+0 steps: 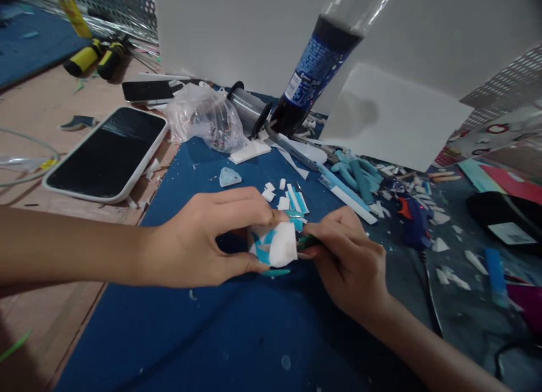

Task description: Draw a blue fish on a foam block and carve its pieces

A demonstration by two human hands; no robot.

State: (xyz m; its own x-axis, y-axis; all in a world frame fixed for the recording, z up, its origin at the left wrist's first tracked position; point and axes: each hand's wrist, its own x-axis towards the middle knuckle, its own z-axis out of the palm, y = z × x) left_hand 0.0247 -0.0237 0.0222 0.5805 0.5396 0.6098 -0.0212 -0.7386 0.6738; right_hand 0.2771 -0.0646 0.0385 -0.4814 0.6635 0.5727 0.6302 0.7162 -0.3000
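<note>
My left hand [215, 239] pinches a small white and turquoise-blue piece [283, 242] between its thumb and fingertips, above the blue mat [203, 341]. The piece looks like a small boxy shape with a white flap facing me. At its right edge, my right hand [351, 256] is closed, fingertips close against the piece; whatever it grips is hidden by the fingers. Just beyond the hands lie small white scraps [269, 193] and several blue and white strips [297, 199].
A phone [108, 155] in a white case lies at left, near a clear plastic bag [207, 112]. A tilted cola bottle [317, 64] stands behind the mat. Blue-handled pliers [358, 174], a glue gun [417, 220] with its cord, and many white offcuts fill the right side.
</note>
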